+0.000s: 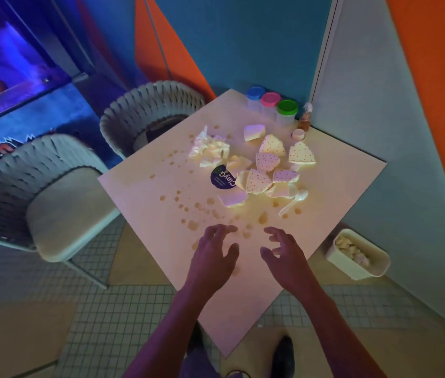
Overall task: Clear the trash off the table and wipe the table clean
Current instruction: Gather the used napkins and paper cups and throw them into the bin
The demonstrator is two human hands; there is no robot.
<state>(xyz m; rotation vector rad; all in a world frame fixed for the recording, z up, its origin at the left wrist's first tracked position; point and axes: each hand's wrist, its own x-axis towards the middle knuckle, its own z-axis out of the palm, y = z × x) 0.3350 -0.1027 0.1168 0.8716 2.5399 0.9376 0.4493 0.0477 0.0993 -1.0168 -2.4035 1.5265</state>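
Your left hand [213, 251] and right hand [284, 253] hover side by side over the near part of the square table [139, 184], palms down, fingers spread wide and loosely bent, holding nothing. Whether any fingertip touches the tabletop cannot be told. Amber liquid spots [192, 225] lie just beyond and between your fingertips and trail away to the far left. Beyond your right fingertips, a white plastic spoon [294, 201] lies tilted, bowl away from you. Further out, past both sets of fingers, sits the trash cluster: torn dotted paper pieces [267, 160], plain white scraps, and a dark round sticker [222, 177] partly under them. A crumpled white tissue wad [210, 150] is beyond your left fingers, on the far side of the sticker. At the table's far corner, well apart from both hands, three clear jars stand touching in a row: blue lid [255, 93], pink lid [270, 99], green lid [287, 107]. A small spray bottle [305, 118] and a small round pot [298, 134] stand beside them. To the right of your right hand, on the floor, a white bin [357, 257] holds crumpled white paper. Two woven chairs [52, 192] stand left of your left hand.
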